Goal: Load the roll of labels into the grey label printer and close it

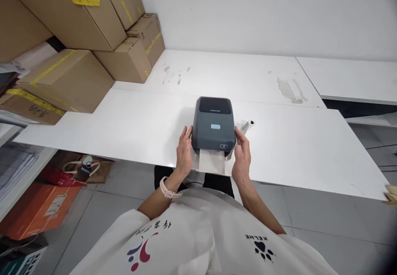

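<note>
A dark grey label printer stands on the white table, close to its front edge. White label paper sticks out of the slot at its front. My left hand presses against the printer's left side, fingers along the casing. On the opposite side my right hand is curled against the casing, so the printer sits between both hands. Just behind my right hand lies a small white paper roll with a dark hollow end.
Taped cardboard boxes are stacked at the table's left end, against the wall. Marks of peeled surface show at the back right. Below on the left are an orange box and a bag on the floor.
</note>
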The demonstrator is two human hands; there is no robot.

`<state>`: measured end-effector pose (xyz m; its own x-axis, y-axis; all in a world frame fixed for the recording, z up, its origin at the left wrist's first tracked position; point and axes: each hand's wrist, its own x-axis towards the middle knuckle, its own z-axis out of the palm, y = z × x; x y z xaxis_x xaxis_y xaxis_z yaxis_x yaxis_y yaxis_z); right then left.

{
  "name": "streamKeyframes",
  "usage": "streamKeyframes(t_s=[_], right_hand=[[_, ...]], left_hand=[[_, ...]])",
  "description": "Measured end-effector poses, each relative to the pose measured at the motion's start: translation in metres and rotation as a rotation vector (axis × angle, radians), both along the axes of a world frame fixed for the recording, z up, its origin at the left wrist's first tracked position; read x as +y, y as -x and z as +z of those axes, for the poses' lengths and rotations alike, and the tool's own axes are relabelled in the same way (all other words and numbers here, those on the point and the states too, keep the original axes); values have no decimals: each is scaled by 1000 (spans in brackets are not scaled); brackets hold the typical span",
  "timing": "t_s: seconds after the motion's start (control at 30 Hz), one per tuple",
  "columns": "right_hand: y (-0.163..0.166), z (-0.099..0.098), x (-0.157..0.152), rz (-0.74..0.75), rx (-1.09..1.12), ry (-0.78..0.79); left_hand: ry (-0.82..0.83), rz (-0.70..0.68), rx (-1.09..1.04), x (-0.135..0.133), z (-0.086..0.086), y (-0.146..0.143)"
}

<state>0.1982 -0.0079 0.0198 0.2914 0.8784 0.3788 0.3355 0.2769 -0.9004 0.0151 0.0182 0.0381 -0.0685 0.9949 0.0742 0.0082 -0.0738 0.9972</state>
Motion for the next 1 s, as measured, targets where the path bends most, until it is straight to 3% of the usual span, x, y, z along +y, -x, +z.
streamKeyframes(t_s=[0.2,0.33,0.43,0.53,0.63,0.7,0.77,0.87,1.0], right_hand=[[-13,46,79,-54,-371,-209],[-19,76,153,-116,-432,-280],[-30,86,203,-116,-433,-242],[-40,91,231,-78,-464,-214],[-40,99,221,-88,-503,-305],[-34,102,197,-91,-545,-381],[-25,100,170,-4,-641,-356],[-12,87,147,286,-903,-59],[5,66,158,550,-1232,414]], left_hand=[[-130,6,-20,61,32,1],[10,10,292,92,21,1],[93,-42,505,98,9,1],[154,-89,559,97,3,1],[174,-83,551,99,0,0],[168,-78,546,101,-2,0],[162,-65,560,102,-3,-1],[169,-57,635,103,-1,-4],[195,-71,742,103,7,-7]])
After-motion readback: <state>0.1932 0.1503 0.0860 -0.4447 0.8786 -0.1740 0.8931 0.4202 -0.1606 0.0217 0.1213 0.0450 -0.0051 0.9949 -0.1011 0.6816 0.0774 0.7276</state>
